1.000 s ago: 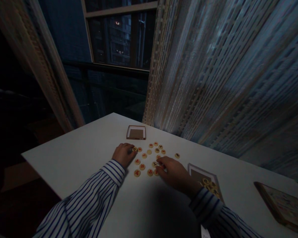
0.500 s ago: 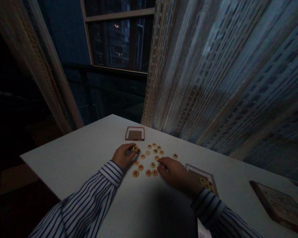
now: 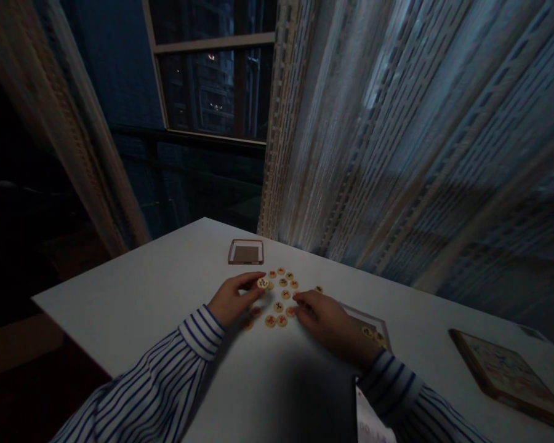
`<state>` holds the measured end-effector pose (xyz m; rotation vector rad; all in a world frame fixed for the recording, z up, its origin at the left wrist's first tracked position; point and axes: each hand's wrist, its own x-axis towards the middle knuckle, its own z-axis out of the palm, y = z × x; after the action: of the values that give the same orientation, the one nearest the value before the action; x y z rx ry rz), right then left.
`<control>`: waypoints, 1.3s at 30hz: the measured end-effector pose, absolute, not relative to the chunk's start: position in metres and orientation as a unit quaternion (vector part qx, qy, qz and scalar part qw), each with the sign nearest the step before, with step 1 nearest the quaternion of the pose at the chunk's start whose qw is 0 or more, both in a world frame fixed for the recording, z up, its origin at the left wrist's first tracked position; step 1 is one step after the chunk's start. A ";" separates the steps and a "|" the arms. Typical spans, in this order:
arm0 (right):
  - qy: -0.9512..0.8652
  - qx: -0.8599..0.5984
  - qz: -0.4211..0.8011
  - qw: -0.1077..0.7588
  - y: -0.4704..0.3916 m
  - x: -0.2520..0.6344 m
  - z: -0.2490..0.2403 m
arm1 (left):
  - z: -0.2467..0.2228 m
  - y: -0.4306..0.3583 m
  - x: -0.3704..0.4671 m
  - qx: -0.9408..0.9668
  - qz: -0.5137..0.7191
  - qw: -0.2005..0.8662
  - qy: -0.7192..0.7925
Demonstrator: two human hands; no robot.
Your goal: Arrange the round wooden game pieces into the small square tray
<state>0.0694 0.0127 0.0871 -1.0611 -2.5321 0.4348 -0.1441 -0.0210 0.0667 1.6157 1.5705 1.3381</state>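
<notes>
Between the thumb and fingers of my left hand (image 3: 235, 298) is a round piece (image 3: 263, 283) with a dark character, held above the white table (image 3: 157, 271). Several round pieces with red or dark characters lie loosely grouped between my hands, among them a dark-marked piece (image 3: 278, 306) and a red-marked piece (image 3: 270, 320). My right hand (image 3: 327, 320) is at the right side of the group, its thumb and index finger close together by a red-marked piece (image 3: 290, 312); its fingertips partly hide what they touch.
A shallow frame-like tray (image 3: 245, 261) stands at the back. Another tray (image 3: 382, 322) with dark-marked pieces is partly behind my right arm. A wooden-edged box (image 3: 508, 375) lies at the right, a phone (image 3: 369, 418) near my right sleeve. Curtains (image 3: 341, 154) hang beyond the table.
My left hand has moved right with its piece, towards the group. My right hand remains beside the pieces, with its fingertips now near a different red-marked piece. The view has shifted slightly.
</notes>
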 end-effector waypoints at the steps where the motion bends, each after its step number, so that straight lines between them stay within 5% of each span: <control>1: -0.895 -0.370 0.155 0.193 0.011 0.071 0.088 | 0.069 -0.023 -0.140 0.601 0.486 0.271 0.574; 20: -0.892 -0.290 0.153 0.310 -0.001 0.102 0.091 | 0.075 -0.033 -0.082 0.699 0.455 0.297 0.464; 39: -0.863 -0.301 0.100 0.392 -0.011 0.142 0.088 | 0.071 -0.028 -0.032 0.562 0.549 0.481 0.388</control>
<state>0.1423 -0.0114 0.0880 -0.7654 -2.1915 0.2541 -0.0316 -0.0277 0.0714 1.3712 0.9464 1.3383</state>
